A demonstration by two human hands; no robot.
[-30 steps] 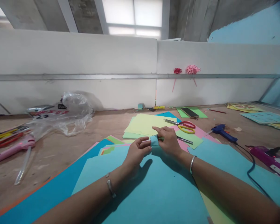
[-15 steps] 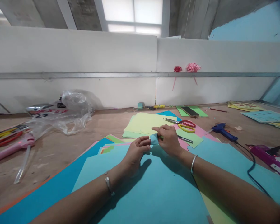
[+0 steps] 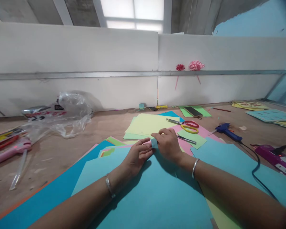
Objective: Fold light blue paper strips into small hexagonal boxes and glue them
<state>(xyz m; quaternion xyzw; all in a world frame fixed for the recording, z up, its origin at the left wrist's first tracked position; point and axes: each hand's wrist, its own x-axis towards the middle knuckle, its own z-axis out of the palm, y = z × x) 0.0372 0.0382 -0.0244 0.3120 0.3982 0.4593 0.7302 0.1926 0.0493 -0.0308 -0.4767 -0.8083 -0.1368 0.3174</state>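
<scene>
A small piece of light blue paper (image 3: 154, 143) is between my two hands, above a large light blue sheet (image 3: 143, 197). My right hand (image 3: 168, 145) pinches its right side, fingers bent and knuckles up. At the paper's left edge my left hand (image 3: 138, 156) holds it at the fingertips, palm turned partly up. The fingers cover part of the paper, so its folds cannot be made out. Just beyond my right hand lie a dark pen-like tool (image 3: 187, 140) and scissors with red and yellow handles (image 3: 189, 125).
Yellow sheets (image 3: 147, 124) lie behind my hands. To the right are a blue glue gun (image 3: 228, 132) with its cord and a purple power strip (image 3: 275, 160). A pink glue gun (image 3: 11, 152) and a plastic bag (image 3: 62, 111) lie left. A phone (image 3: 193, 111) rests on green paper.
Both hands have shifted slightly left with the small blue paper. My right hand's fingers have curled over it more, and less of the paper shows. The view has tilted slightly.
</scene>
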